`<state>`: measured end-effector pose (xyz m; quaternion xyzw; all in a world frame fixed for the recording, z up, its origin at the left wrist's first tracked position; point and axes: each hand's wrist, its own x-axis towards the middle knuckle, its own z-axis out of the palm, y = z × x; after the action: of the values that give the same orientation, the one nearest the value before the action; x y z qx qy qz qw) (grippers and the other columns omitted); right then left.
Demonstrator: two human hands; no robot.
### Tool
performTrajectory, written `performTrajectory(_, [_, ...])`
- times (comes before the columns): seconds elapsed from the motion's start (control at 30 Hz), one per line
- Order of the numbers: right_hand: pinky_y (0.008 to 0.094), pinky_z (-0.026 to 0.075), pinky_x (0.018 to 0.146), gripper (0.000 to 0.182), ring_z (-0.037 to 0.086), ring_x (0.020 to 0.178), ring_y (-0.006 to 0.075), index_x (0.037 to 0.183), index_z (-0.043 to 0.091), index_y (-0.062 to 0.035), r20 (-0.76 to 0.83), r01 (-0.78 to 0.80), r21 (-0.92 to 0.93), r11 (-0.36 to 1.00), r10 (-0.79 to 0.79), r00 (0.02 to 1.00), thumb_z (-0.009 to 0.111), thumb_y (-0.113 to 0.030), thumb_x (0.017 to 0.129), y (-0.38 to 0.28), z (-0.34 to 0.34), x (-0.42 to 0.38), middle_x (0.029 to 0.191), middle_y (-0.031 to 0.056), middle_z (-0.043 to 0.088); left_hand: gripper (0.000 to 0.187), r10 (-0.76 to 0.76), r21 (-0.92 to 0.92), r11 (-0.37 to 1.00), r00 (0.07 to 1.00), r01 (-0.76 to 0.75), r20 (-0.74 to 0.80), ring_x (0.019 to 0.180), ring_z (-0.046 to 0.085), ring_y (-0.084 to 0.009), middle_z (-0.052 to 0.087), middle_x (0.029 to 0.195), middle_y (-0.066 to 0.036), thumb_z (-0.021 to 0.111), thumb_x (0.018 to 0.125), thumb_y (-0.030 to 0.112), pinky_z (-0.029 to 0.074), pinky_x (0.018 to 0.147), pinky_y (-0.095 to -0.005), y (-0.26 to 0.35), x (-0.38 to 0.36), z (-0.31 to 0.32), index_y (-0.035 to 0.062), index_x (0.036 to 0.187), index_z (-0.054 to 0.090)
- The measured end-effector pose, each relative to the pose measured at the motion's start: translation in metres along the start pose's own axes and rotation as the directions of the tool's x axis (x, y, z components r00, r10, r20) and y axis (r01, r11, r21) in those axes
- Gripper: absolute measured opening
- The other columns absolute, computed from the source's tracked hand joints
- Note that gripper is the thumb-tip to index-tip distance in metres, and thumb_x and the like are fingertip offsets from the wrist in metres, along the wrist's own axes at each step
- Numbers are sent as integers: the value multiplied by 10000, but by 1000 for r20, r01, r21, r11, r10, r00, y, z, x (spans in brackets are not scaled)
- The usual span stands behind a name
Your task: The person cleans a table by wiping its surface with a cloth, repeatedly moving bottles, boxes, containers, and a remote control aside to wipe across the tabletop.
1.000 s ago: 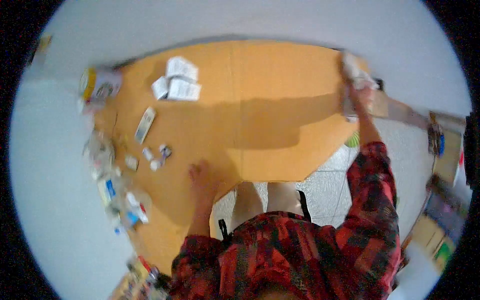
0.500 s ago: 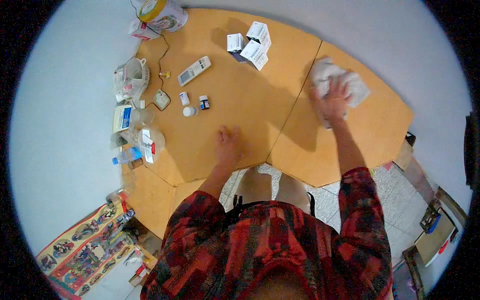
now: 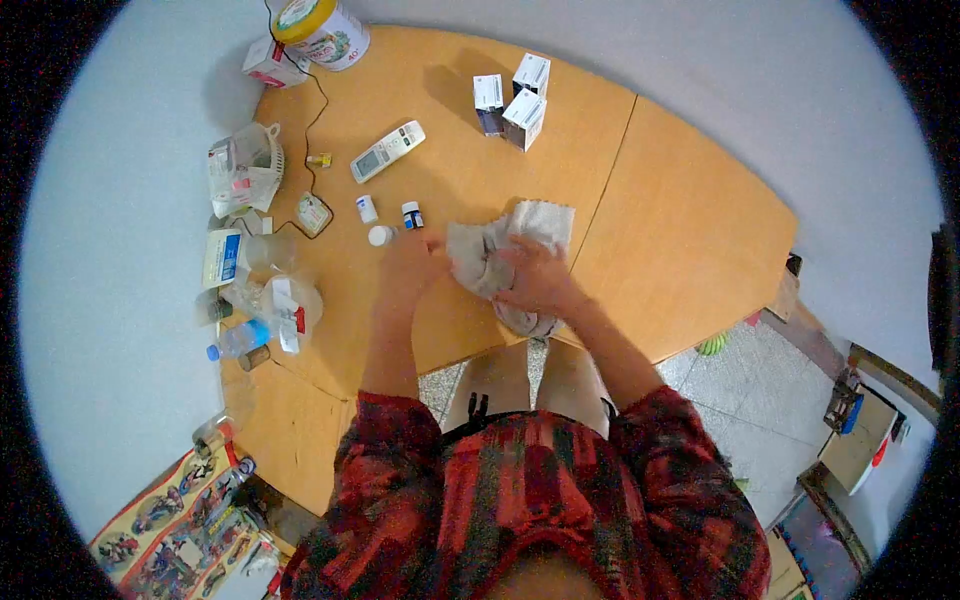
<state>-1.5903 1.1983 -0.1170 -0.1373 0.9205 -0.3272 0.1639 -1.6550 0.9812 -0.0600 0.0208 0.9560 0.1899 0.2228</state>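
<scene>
A light grey cloth [image 3: 545, 222] lies crumpled on the wooden table [image 3: 690, 220], near its front edge. My right hand [image 3: 540, 278] is on the cloth, its fingers gripping the bunched fabric. Just left of the cloth, my left hand [image 3: 415, 262] hovers slightly blurred, with fingers apart and nothing visible in them. Close beyond that hand stand a dark bottle with a blue label [image 3: 412, 215], a small white bottle [image 3: 367, 209] and a round white-capped bottle [image 3: 381, 235].
A white remote control [image 3: 388, 152] lies farther back. Three small boxes [image 3: 524, 120] stand near the far edge. Along the left are a large tin [image 3: 325, 35], a plastic basket [image 3: 262, 165], a corded device [image 3: 313, 213], clear containers [image 3: 300, 300] and a water bottle [image 3: 240, 340].
My right hand has brought the cloth from the table's right section leftward to the middle. My left hand has moved forward and left, toward the small bottles. The view has shifted slightly.
</scene>
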Motion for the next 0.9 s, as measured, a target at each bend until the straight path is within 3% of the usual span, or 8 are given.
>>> performTrajectory(0.1, [420, 398, 970, 553, 530, 1117, 300, 1203, 534, -72, -203, -34, 304, 952, 99, 974, 718, -281, 725, 29, -73, 2, 1197, 147, 557, 570, 71, -117, 990, 993, -82, -90, 954, 621, -263, 655, 1013, -116, 807, 601, 264, 488, 817, -352, 20, 39, -24, 39, 1085, 609])
performTrajectory(0.17, [366, 463, 890, 424, 582, 1035, 286, 1171, 555, -48, -522, -87, 138, 987, 147, 840, 669, -181, 785, 85, -95, 36, 1120, 150, 601, 939, 280, -463, 803, 923, -375, -262, 1179, 486, -297, 520, 1250, -181, 850, 549, 285, 397, 975, -362, 25, 79, -8, -14, 1314, 394])
performTrajectory(0.27, [326, 468, 860, 476, 581, 1024, 228, 1235, 502, -49, -499, -58, 418, 907, 283, 819, 675, -176, 809, 140, -142, 108, 1075, 100, 604, 1261, 312, -434, 777, 878, -456, -363, 1318, 288, -349, 293, 1405, -262, 884, 472, 366, 261, 1078, -392, 50, 121, 20, -59, 1400, 143])
performTrajectory(0.33, [342, 462, 872, 628, 537, 1103, 235, 1311, 418, -60, -308, 6, 834, 551, 457, 834, 699, -241, 779, 111, -165, 143, 1165, 136, 561, 1388, 238, -300, 817, 762, -492, -603, 1301, 272, -395, 233, 1418, -273, 885, 414, 399, 270, 1061, -415, 77, 127, 32, -5, 1422, 20])
performTrajectory(0.43, [347, 455, 883, 789, 490, 1165, 245, 1355, 343, -53, -247, -65, 766, 639, 387, 888, 738, -305, 720, 74, -171, 178, 1241, 169, 503, 1421, 122, -327, 840, 738, -433, -664, 1299, 262, -404, 214, 1417, -280, 894, 395, 407, 260, 1064, -421, 102, 136, 42, 8, 1423, -2])
performTrajectory(0.5, [340, 462, 872, 827, 541, 1102, 252, 1337, 373, -30, -380, 16, 64, 998, 10, 925, 764, -338, 676, 71, -163, 200, 1183, 175, 554, 1364, 79, -378, 828, 754, -414, -653, 1280, 294, -400, 254, 1395, -272, 890, 425, 373, 284, 1048, -423, 107, 143, 47, 5, 1419, 32])
performTrajectory(0.63, [339, 477, 840, 763, 591, 1014, 257, 1288, 448, -22, -225, -9, 183, 983, 51, 973, 759, -352, 673, 92, -156, 228, 1077, 169, 613, 1261, -57, -607, 676, 793, -417, -607, 1208, 393, -388, 337, 1322, -267, 888, 451, 354, 338, 1010, -419, 112, 156, 47, -56, 1377, 137])
performTrajectory(0.9, [313, 517, 766, 585, 611, 968, 214, 1158, 542, 22, -627, 103, 430, 897, 215, 749, 769, -216, 673, 91, -175, 137, 1017, 149, 631, 1147, 153, -425, 654, 660, -626, -735, 1132, 459, -317, 438, 1231, -184, 873, 478, 227, 435, 913, -387, 83, 173, 50, 6, 1387, 210])
